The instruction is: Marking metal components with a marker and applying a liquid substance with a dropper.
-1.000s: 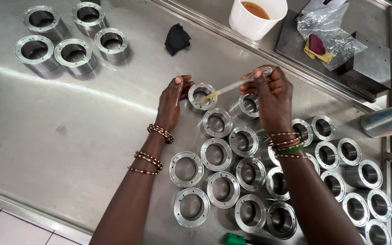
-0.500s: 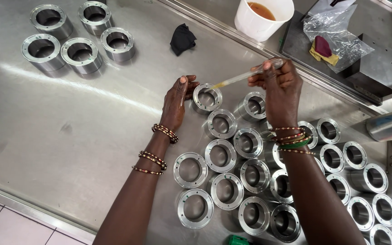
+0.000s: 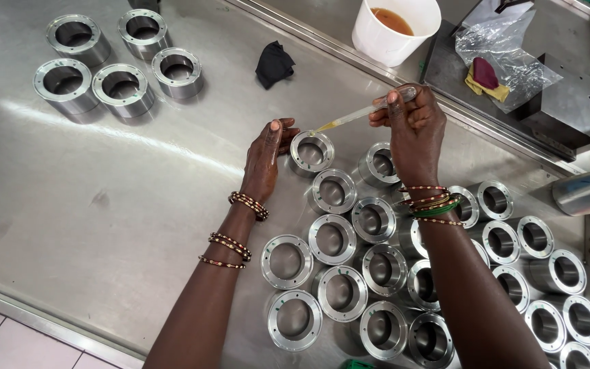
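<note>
The right hand [image 3: 414, 130] pinches a slim clear dropper with yellowish liquid [image 3: 360, 115] between thumb and fingertips, its tip slanting down over the rim of a short silver machined metal ring [image 3: 311, 152]. The left hand [image 3: 265, 158] has its fingers curled narrowly against that ring's left wall, steadying it on the brushed steel table [image 3: 117, 198]. Compared with a second ago the view has drifted and the dropper tip has come closer to the ring's edge, so the liquid looks ready to land on the rim. Just behind and to the right, a packed cluster of like rings [image 3: 384, 270] leaves little room; rings there touch or nearly touch. To the left the table offers broad room, with a separate group of five rings [image 3: 121, 61], a black cloth [image 3: 274, 63] and a white cup of amber liquid [image 3: 394, 27] farther up.
</note>
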